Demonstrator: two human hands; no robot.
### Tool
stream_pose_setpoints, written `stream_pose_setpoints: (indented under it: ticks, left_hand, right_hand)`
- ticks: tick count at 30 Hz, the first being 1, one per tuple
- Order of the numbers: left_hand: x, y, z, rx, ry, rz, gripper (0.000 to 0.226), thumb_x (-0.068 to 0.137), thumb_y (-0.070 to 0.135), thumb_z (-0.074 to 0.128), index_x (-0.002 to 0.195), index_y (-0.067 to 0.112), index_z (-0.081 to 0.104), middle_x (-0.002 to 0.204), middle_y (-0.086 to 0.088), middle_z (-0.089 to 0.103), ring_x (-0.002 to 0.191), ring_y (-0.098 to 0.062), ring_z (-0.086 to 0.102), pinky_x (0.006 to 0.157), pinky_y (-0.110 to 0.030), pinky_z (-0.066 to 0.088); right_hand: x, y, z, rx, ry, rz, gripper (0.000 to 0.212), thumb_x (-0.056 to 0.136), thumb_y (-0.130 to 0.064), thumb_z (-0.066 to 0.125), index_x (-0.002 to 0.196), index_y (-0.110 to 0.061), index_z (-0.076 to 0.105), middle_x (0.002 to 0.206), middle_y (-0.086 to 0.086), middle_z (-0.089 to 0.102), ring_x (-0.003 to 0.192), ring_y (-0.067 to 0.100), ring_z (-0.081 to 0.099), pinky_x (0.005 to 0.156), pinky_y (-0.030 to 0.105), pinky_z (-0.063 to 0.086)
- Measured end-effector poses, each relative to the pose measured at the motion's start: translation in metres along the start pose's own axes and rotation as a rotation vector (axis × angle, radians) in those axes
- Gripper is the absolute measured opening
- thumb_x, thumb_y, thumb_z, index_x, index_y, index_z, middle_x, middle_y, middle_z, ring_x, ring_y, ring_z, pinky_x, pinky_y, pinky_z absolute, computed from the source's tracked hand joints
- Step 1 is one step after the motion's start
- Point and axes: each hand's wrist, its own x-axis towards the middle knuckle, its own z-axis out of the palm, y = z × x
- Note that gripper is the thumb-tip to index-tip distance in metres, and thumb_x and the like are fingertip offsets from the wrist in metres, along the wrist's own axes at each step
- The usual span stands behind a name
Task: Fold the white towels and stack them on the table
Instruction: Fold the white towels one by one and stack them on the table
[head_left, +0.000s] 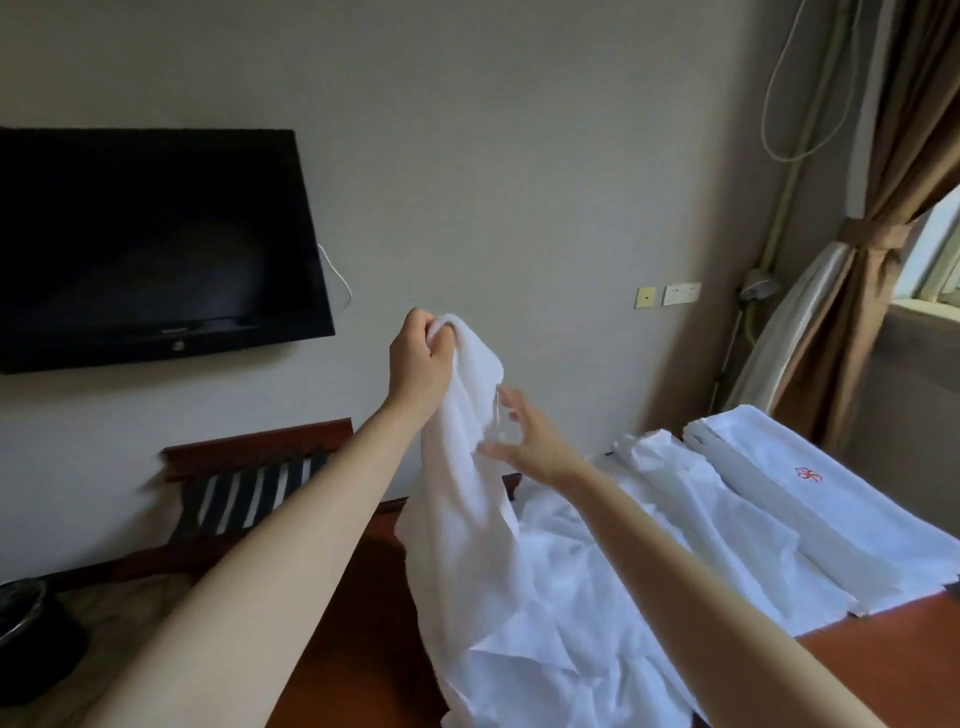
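My left hand (420, 364) is raised above the table and grips the top end of a white towel (467, 493), which hangs down from it in loose folds. My right hand (524, 436) is beside the hanging towel, fingers spread, touching or almost touching its edge. Below lies a heap of unfolded white towels (597, 597) on the reddish-brown table (883, 670). At the right, a stack of folded white towels (831, 499) with a small red emblem rests on the table.
A black television (150, 244) hangs on the wall at left. A wooden luggage rack (249, 483) with striped straps stands under it. A dark bin (31, 629) sits at the lower left. Brown curtains (857, 291) and a window are at right.
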Motion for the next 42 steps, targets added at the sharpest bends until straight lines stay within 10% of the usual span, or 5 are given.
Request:
stream_pose_setpoints:
  ticks: [6,22,27,32,42]
  left_hand:
    - [0.016,-0.001,-0.062,0.021,0.165,0.062,0.011,0.09,0.007,0.042,0.081,0.004,0.039,0.068,0.006,0.036,0.059,-0.008,0.034,0.055,-0.017,0.031]
    - [0.022,-0.178,-0.256,0.049,0.058,-0.113,0.013,0.096,0.019,0.047,0.087,0.011,0.044,0.072,0.007,0.044,0.062,-0.003,0.045,0.05,-0.011,0.032]
    - [0.035,-0.188,-0.261,-0.014,-0.03,-0.127,0.009,0.097,0.015,0.044,0.091,0.008,0.044,0.076,0.006,0.046,0.066,-0.002,0.046,0.052,-0.01,0.034]
    - [0.038,-0.161,-0.232,-0.16,-0.07,-0.052,0.009,0.096,0.011,0.041,0.088,0.009,0.039,0.074,0.009,0.043,0.064,-0.002,0.044,0.052,-0.002,0.035]
    - [-0.037,-0.196,-0.125,-0.053,-1.039,0.004,0.016,0.096,0.02,0.051,0.084,0.01,0.053,0.079,-0.003,0.056,0.075,-0.018,0.051,0.067,-0.032,0.042]
  right_hand:
    - [0.01,-0.041,0.053,0.412,-0.368,0.035,0.041,0.078,-0.039,0.074,0.116,-0.025,0.063,0.11,-0.003,0.07,0.104,0.017,0.066,0.09,0.037,0.053]
    - [0.019,-0.127,0.252,0.25,0.154,0.131,0.051,0.079,-0.038,0.074,0.087,0.008,0.053,0.075,0.009,0.046,0.069,0.017,0.046,0.063,0.032,0.036]
    - [0.014,-0.136,0.27,0.207,0.317,0.195,0.04,0.088,-0.032,0.067,0.064,-0.017,0.038,0.06,-0.005,0.028,0.056,0.011,0.028,0.05,0.024,0.019]
    - [0.014,-0.143,0.261,0.35,0.505,0.206,0.033,0.095,-0.023,0.057,0.077,0.002,0.047,0.073,0.006,0.041,0.066,0.017,0.048,0.06,0.034,0.045]
    - [-0.036,-0.088,0.201,0.228,0.976,0.381,0.027,0.09,-0.019,0.057,0.07,-0.007,0.045,0.07,0.007,0.045,0.064,0.018,0.046,0.054,0.031,0.045]
